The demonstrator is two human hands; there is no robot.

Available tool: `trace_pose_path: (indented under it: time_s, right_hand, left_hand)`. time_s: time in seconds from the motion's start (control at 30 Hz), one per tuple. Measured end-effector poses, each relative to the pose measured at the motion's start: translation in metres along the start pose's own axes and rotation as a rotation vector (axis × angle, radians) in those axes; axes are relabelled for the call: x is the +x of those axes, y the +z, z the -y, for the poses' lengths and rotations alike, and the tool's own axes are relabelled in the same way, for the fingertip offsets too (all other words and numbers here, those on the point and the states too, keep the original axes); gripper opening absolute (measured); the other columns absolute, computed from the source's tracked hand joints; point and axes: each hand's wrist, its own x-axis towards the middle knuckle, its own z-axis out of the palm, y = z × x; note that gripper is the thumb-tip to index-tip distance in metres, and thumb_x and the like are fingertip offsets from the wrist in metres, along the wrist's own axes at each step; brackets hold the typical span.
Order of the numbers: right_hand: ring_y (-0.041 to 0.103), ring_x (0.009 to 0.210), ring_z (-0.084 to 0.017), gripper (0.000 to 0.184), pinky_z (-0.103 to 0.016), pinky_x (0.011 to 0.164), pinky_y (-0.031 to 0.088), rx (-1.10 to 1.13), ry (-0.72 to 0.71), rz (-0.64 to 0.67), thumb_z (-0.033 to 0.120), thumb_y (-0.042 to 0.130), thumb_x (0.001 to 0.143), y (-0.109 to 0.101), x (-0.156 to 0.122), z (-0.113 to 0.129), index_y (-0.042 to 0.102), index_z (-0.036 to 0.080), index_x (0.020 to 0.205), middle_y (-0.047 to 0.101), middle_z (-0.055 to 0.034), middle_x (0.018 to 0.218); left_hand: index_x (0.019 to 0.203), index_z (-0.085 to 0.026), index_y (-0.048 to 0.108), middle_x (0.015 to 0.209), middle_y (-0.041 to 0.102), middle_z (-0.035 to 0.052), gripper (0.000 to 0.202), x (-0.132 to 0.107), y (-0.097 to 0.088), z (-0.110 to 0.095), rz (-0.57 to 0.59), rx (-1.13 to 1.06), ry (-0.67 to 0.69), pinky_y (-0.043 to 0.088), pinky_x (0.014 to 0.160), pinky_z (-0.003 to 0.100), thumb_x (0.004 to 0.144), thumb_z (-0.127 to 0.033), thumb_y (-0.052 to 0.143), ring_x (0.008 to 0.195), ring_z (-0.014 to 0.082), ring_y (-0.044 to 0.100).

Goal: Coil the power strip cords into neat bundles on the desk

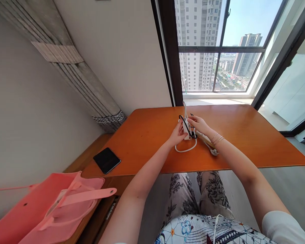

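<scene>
My left hand (177, 135) grips a small white charger block (186, 128) over the middle of the orange table (244, 135). A white cable (185, 148) loops from the block down onto the tabletop. My right hand (198, 124) pinches a thin black cable (185, 122) that curves over the white block. Under my right wrist, which wears thin bracelets, lies a slim object with a metal end (211, 149); I cannot make out what it is.
A black phone (107, 160) lies face up at the table's near left corner. A pink tote bag (48, 206) sits on a lower wooden surface at left. Behind the table are a wall, a tied-back curtain (73, 71) and a large window (218, 51).
</scene>
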Motion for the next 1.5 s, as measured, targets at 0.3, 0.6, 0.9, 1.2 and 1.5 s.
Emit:
trace_pose_path:
  time_s: [0.3, 0.6, 0.9, 1.2, 1.5]
  right_hand:
    - [0.059, 0.076, -0.016, 0.044, -0.026, 0.074, 0.048, -0.072, -0.007, 0.061, 0.047, 0.083, 0.066, 0.005, 0.008, -0.006, 0.066, 0.020, 0.096, 0.063, 0.0032, 0.077]
    - [0.063, 0.087, -0.018, 0.058, -0.026, 0.071, 0.051, 0.592, 0.143, -0.455, 0.078, 0.063, 0.072, -0.032, 0.021, -0.007, 0.050, 0.024, 0.089, 0.062, -0.0027, 0.090]
    - [0.065, 0.088, -0.021, 0.061, -0.030, 0.068, 0.054, 0.649, -0.060, -0.188, 0.074, 0.068, 0.076, -0.043, 0.001, 0.047, 0.067, 0.021, 0.106, 0.066, -0.0051, 0.090]
    - [0.057, 0.081, -0.016, 0.054, -0.030, 0.076, 0.053, 0.471, -0.214, -0.269, 0.058, 0.076, 0.074, 0.017, -0.002, 0.018, 0.058, 0.024, 0.112, 0.059, 0.0001, 0.089]
    - [0.061, 0.083, -0.018, 0.053, -0.031, 0.075, 0.054, 0.302, -0.202, -0.230, 0.051, 0.070, 0.080, 0.017, -0.015, -0.005, 0.055, 0.022, 0.122, 0.063, -0.0021, 0.095]
  left_hand:
    - [0.157, -0.029, 0.034, 0.158, 0.046, 0.0123, 0.110, -0.011, 0.001, -0.012, -0.037, 0.004, -0.012, 0.034, 0.122, 0.049, 0.059, -0.031, 0.083, 0.152, 0.0343, 0.033]
    - [0.080, -0.019, 0.059, 0.098, 0.076, 0.0101, 0.021, -0.016, -0.018, -0.019, -0.511, -0.263, -0.377, 0.059, 0.081, 0.036, 0.085, -0.039, 0.053, 0.099, 0.0230, 0.073]
    - [0.061, -0.016, 0.065, 0.066, 0.072, 0.0096, 0.037, -0.034, -0.058, -0.031, -0.214, 0.232, -0.738, 0.034, 0.044, 0.024, 0.069, -0.051, 0.075, 0.046, 0.0139, 0.058]
    - [0.070, -0.017, 0.066, 0.073, 0.072, 0.0054, 0.039, -0.038, -0.036, -0.042, -0.155, 0.250, -0.378, 0.047, 0.060, 0.028, 0.068, -0.055, 0.071, 0.060, 0.0153, 0.060]
    - [0.134, -0.020, 0.065, 0.143, 0.055, 0.0140, 0.050, -0.031, -0.024, -0.067, -0.277, 0.796, 0.164, 0.046, 0.112, 0.048, 0.088, -0.038, 0.055, 0.130, 0.0295, 0.056]
